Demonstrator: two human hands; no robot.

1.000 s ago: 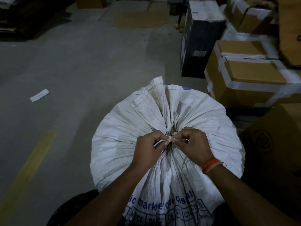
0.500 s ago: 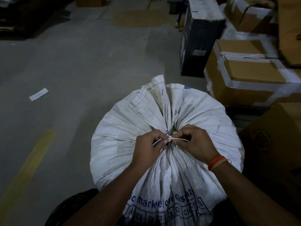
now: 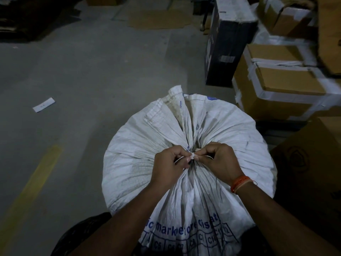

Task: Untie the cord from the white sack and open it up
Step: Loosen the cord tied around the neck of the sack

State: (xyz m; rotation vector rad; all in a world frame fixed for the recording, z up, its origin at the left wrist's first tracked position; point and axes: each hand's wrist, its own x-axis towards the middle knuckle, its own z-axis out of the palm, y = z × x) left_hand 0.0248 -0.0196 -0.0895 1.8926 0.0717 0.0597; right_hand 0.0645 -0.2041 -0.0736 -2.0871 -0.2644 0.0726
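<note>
A full white woven sack with blue print stands on the floor right below me, its mouth gathered into a bunch at the centre. A thin white cord is knotted round that neck. My left hand pinches the cord at the left of the knot, fingers curled. My right hand, with an orange wrist thread, pinches the cord at the right of the knot. The loose top flap of the sack fans out beyond the knot.
Taped cardboard boxes and a dark upright box stand close to the sack's right. Another brown carton sits at the near right. A paper slip and a yellow line mark the concrete floor at left.
Both hands stay on the knot; the fingers have shifted slightly at the cord. The neck remains tied.
</note>
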